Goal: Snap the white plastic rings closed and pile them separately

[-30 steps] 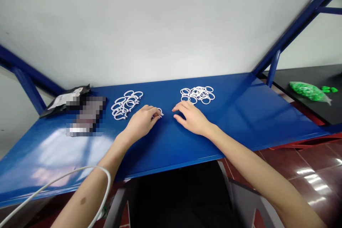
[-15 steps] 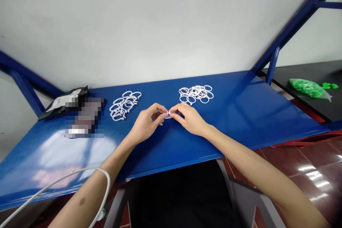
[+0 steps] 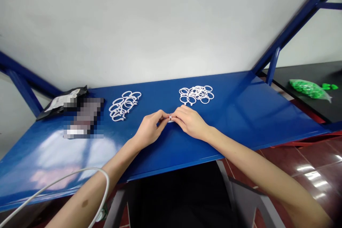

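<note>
Pinching a small white ring (image 3: 170, 117) between them, the left hand (image 3: 149, 129) and right hand (image 3: 191, 123) meet fingertip to fingertip just above the blue worktop (image 3: 240, 114); both are closed to a fine pinch on the ring, thumbs and forefingers on opposite sides of its rim, the other fingers curled loosely. The ring looks like thin moulded plastic, so it should be very light, a little springy and fairly slick. Too hard a squeeze would probably flex it or flick it away, and the rim, held edge-on between fingertips, seems the only sensible place to take it. More rings of the same kind lie loose in a left pile (image 3: 124, 104) and a right pile (image 3: 196, 94) further back. A black pouch (image 3: 62, 100) lies at the far left, its contents hidden. On a dark table (image 3: 307, 73) to the right, a clear bag (image 3: 307, 88) holds green pieces, with a few green pieces (image 3: 330, 86) loose just beside it
</note>
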The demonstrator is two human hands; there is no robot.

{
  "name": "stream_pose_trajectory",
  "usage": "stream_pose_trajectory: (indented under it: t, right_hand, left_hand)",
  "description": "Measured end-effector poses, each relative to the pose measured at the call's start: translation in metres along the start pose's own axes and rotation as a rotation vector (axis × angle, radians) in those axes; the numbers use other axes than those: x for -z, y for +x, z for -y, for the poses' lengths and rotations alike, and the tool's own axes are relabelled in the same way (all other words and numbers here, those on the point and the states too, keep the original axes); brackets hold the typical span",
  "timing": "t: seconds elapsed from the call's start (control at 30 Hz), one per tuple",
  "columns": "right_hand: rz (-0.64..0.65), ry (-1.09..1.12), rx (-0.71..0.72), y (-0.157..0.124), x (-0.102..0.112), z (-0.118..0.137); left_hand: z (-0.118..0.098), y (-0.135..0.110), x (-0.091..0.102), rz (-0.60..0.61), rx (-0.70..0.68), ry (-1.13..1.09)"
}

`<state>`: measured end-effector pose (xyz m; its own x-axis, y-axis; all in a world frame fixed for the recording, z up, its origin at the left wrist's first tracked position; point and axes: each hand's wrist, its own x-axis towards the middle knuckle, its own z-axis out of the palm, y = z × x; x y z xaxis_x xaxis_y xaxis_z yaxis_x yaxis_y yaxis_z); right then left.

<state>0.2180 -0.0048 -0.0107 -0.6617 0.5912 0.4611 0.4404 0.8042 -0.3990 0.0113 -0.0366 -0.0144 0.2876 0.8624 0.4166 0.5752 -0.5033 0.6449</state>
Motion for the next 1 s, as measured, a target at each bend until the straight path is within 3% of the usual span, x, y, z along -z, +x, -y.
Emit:
stream_pose_trajectory:
  t: [0.3,0.43,0.53,0.63,0.77,1.0]
  right_hand:
    - [0.0,-0.065,0.048,-0.001,-0.004,-0.004]
    - [-0.034,-0.054,-0.04,0.005,-0.007,-0.004]
    - [-0.079,-0.071,-0.082,0.01,-0.001,-0.012]
    - [-0.192,-0.18,-0.13,0.011,0.011,-0.029]
    - [-0.347,-0.349,-0.312,0.006,0.03,-0.057]
    - [-0.356,-0.485,-0.455,-0.004,0.043,-0.078]
  left_hand:
    - [0.006,0.0,-0.005,-0.009,-0.106,0.072]
    - [0.009,0.008,0.0,0.009,-0.103,0.141]
    - [0.021,0.016,0.01,-0.013,-0.115,0.333]
    - [0.045,0.02,0.023,-0.105,-0.033,0.564]
    - [0.074,0.021,0.034,-0.221,0.148,0.717]
    - [0.087,0.022,0.037,-0.109,0.208,0.882]
